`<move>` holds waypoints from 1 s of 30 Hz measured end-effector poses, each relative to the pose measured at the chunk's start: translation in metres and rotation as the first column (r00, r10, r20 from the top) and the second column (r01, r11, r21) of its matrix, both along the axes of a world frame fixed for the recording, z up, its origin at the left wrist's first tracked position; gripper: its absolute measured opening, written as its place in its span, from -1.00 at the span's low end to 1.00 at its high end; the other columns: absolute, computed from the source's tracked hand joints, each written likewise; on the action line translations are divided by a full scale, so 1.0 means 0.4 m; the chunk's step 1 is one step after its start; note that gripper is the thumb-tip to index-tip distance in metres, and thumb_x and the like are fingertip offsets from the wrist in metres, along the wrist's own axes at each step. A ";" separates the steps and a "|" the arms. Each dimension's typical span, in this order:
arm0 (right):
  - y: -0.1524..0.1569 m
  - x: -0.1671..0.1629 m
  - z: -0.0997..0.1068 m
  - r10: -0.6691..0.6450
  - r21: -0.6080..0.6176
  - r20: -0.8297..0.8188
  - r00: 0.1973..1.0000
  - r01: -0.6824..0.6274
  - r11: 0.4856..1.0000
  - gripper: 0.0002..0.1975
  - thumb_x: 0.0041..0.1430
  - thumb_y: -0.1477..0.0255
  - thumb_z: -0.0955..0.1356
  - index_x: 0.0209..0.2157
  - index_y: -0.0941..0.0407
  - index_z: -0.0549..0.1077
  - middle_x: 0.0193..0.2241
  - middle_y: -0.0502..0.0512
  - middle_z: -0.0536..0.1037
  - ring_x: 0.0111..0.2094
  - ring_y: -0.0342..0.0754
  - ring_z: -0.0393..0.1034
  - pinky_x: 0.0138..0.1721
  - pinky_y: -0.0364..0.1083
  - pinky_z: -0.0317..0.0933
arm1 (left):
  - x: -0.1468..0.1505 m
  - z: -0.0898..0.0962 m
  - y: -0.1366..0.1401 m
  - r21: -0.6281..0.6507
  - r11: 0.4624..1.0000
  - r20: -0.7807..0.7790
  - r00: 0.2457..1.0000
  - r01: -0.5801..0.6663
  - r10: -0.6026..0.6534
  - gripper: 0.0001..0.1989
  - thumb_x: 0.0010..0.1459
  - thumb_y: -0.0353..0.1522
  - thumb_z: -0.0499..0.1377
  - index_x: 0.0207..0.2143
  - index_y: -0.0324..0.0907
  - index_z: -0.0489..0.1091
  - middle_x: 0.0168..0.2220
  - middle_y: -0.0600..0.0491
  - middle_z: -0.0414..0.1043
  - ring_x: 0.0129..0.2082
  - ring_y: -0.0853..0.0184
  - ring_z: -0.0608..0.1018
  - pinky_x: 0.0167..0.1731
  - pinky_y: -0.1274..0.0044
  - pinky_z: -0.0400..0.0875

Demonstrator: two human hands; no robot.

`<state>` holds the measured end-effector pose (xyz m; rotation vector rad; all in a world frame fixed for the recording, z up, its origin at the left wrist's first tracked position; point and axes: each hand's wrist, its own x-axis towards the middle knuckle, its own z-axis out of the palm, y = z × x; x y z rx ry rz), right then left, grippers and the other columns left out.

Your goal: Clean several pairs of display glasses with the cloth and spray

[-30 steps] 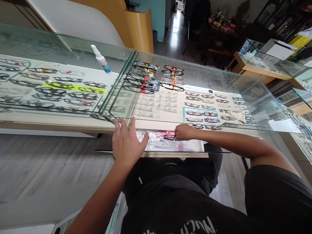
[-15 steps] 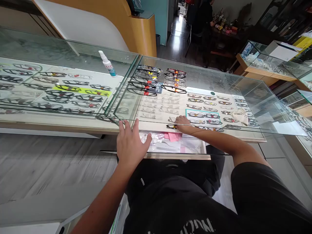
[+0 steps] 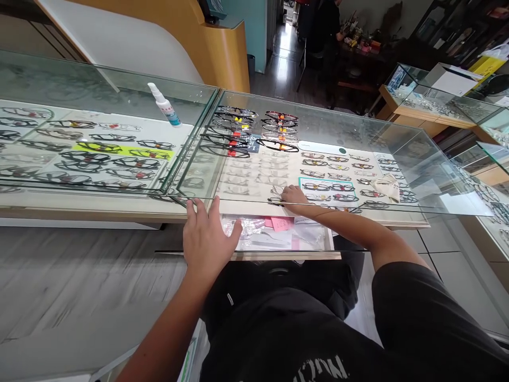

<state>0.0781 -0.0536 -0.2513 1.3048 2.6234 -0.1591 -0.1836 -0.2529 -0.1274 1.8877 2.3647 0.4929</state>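
Note:
My left hand (image 3: pixel 207 239) lies with fingers spread at the front edge of the glass display case (image 3: pixel 258 208), thumb pointing right. My right hand (image 3: pixel 294 198) reaches under the glass top, low over the front rows of eyeglasses. Its fingers are curled down on a dark pair of eyeglasses (image 3: pixel 274 201), which sticks out to their left; the fingertips are partly hidden. Just behind lies a thin-rimmed pair (image 3: pixel 277 190). Right of the hand, several pairs lie on a teal-edged card (image 3: pixel 326 183). Two columns of dark eyeglasses (image 3: pixel 278 143) stand on the glass top.
Below the case, a drawer (image 3: pixel 333 239) stands pulled out against my body, holding plastic bags and pink papers (image 3: pixel 281 223). A white spray bottle (image 3: pixel 165 106) stands on the left case. A crumpled cloth (image 3: pixel 386 187) lies at right. Another person (image 3: pixel 326 26) sits far back.
The view has shifted slightly, so the cases appear a little further left. Both hands stay at about the same places, the right one still at the front row of eyeglasses.

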 end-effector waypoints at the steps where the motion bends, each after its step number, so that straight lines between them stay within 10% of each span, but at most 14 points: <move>1: 0.001 0.001 -0.003 0.004 0.000 -0.010 1.000 -0.004 1.000 -0.65 0.52 0.40 0.27 0.04 0.23 0.65 0.18 0.44 0.55 0.20 0.26 0.29 0.22 0.15 0.09 | 0.000 -0.001 0.000 0.001 1.000 0.000 1.000 0.000 0.000 -0.19 0.44 -0.07 0.10 0.56 -0.35 0.16 0.57 -0.48 0.06 0.64 -0.29 -0.01 0.43 -0.06 0.26; 30: 0.015 0.020 -0.016 0.002 -0.042 -0.065 0.998 -0.004 0.999 -0.74 0.42 0.23 0.42 -0.10 0.08 0.72 0.16 0.31 0.59 0.20 0.24 0.34 0.24 0.14 0.11 | -0.003 -0.003 0.000 0.012 1.000 -0.012 1.000 0.015 -0.015 -0.19 0.47 -0.06 0.07 0.55 -0.39 0.17 0.55 -0.56 0.05 0.62 -0.36 0.01 0.38 -0.11 0.30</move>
